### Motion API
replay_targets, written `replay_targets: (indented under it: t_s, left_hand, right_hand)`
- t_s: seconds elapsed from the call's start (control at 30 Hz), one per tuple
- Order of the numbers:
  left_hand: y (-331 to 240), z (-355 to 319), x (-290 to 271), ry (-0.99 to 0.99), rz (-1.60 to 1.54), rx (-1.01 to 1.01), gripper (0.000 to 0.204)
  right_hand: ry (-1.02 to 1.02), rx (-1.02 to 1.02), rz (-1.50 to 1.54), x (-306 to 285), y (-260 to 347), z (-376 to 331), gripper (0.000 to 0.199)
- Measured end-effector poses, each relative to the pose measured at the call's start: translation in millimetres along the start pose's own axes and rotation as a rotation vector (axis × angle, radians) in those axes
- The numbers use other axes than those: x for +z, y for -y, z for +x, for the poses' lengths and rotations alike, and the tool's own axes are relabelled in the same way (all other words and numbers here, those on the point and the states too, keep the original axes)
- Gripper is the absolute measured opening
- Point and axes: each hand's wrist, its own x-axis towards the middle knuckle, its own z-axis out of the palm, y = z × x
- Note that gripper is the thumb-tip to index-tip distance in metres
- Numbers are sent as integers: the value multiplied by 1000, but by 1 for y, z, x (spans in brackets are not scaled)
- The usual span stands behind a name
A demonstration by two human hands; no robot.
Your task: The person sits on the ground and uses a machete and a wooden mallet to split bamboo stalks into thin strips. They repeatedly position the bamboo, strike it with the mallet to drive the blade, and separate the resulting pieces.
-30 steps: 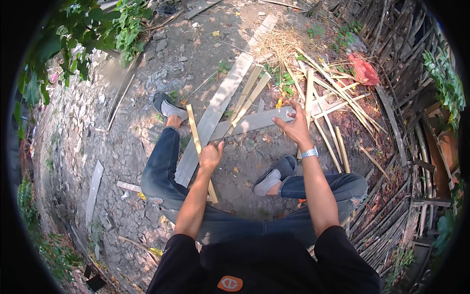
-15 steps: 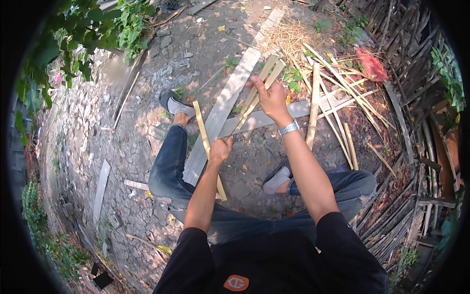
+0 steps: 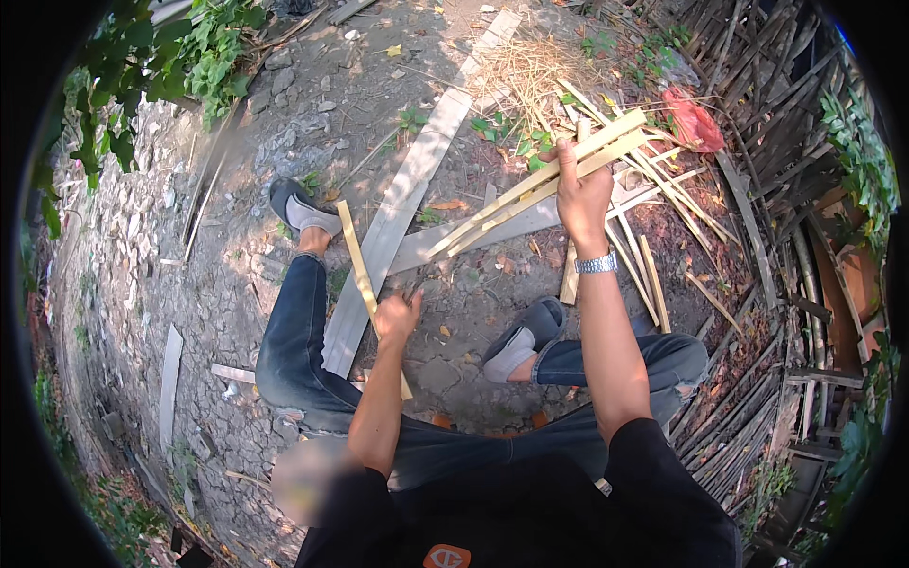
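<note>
My right hand point(image 3: 583, 189), with a metal watch on the wrist, is closed round a few pale yellow bamboo strips point(image 3: 516, 209). They slant from upper right to lower left, partly split apart from each other. My left hand point(image 3: 397, 317) is a closed fist, lower and apart from the strips. A small dark bit shows at its top, too little to name. Another bamboo strip point(image 3: 356, 254) slants past my left hand and runs behind that forearm. Under the held strips, a long grey board point(image 3: 402, 194) and a second grey board point(image 3: 417, 250) lie on the ground.
More bamboo strips point(image 3: 653, 284) lie in a loose pile at the right, with a red plastic bag point(image 3: 690, 120) beyond. Straw-like shavings point(image 3: 540, 71) are heaped at the far side. A fence of sticks point(image 3: 729, 71) edges the right; leafy plants point(image 3: 213, 57) hang at far left.
My right hand has moved right, swinging the bamboo strips to a flatter slant. My left hand has come away from their lower ends. The whole view has shifted slightly.
</note>
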Motion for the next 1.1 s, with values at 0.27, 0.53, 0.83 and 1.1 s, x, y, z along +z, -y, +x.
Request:
replay_targets:
  t_s: [0.27, 0.53, 0.83, 1.1]
  left_hand:
    - [-8, -10, -32, -166, -177, 372, 47]
    - [70, -4, -17, -148, -84, -34, 68]
    - [14, -18, -37, -161, -480, -89, 70]
    - [-62, -129, -15, -2, -554, -47, 54]
  right_hand:
    - [-510, 110, 299, -160, -75, 55, 45]
    - [-952, 85, 360, -331, -94, 84, 41]
    - [-832, 932, 558, -304, -187, 30, 90]
    - [907, 1045, 258, -9, -74, -215, 65]
